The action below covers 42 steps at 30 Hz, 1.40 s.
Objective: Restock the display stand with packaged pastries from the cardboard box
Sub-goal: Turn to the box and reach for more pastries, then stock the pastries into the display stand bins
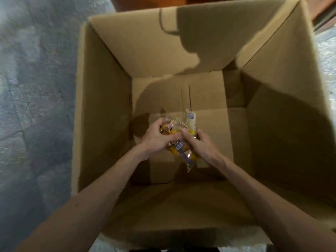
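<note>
I look straight down into a large open cardboard box (101, 106). Both of my arms reach deep into it. My left hand (158, 140) and my right hand (200, 144) meet near the box bottom and together clutch a bunch of packaged pastries (183, 153) in clear wrappers with yellow and purple print. One pale wrapper (190, 119) with a blue label sticks up above my right fingers. Another wrapper hangs below my hands. The display stand is out of view.
The box bottom (209, 99) around my hands shows only bare cardboard flaps. Grey stone floor (36, 88) lies to the left and right of the box. A dark reddish-brown surface (163, 1) runs behind the far flap. Shadows cover the right inner wall.
</note>
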Tool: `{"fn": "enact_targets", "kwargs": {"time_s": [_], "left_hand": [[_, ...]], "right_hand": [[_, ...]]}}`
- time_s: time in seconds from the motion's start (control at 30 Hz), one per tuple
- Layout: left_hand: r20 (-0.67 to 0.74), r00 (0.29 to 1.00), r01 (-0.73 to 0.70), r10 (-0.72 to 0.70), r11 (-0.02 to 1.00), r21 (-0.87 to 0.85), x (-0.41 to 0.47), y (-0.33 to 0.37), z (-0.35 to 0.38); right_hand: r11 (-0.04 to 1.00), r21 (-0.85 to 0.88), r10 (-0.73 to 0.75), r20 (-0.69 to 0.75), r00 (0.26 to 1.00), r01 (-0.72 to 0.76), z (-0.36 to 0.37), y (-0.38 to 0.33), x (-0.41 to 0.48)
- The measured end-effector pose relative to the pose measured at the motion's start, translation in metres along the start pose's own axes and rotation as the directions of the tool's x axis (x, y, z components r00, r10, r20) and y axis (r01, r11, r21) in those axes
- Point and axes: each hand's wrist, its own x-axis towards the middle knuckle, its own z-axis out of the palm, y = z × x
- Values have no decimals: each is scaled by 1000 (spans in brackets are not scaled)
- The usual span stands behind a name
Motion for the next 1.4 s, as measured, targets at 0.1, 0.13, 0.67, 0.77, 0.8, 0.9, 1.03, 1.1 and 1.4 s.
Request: {"fn": "enact_targets", "kwargs": {"time_s": [0.1,0.13,0.67,0.77,0.8,0.9,1.03,1.1,1.4], "left_hand": [[126,989,-74,71,997,22,-57,19,-3],[173,980,-101,95,994,30,-78,24,-4],[721,568,-666,396,736,120,-431,110,99],[810,477,-684,342,723,97,-496,102,148],[834,441,-699,330,709,89,-515,96,166],[894,367,-719,256,688,98,-568,68,225],[957,279,-558,83,825,92,-633,11,314],[968,249,-416,14,905,94,-665,-23,356],[943,239,-284,-233,911,297,-723,-172,505]], "right_hand": [[998,3,-68,-113,991,69,17,-10,-72],[996,18,-87,-146,985,91,26,-9,-98],[867,-134,-301,-908,292,479,138,29,-511],[830,-130,-261,-950,172,543,141,68,-576],[822,-113,-230,-962,145,558,142,83,-597],[804,-97,-164,-984,62,587,148,142,-661],[791,-19,-5,-1000,-25,612,159,234,-745],[787,27,98,-992,-81,616,164,285,-785],[641,252,386,-922,-21,725,189,455,-885]]}}
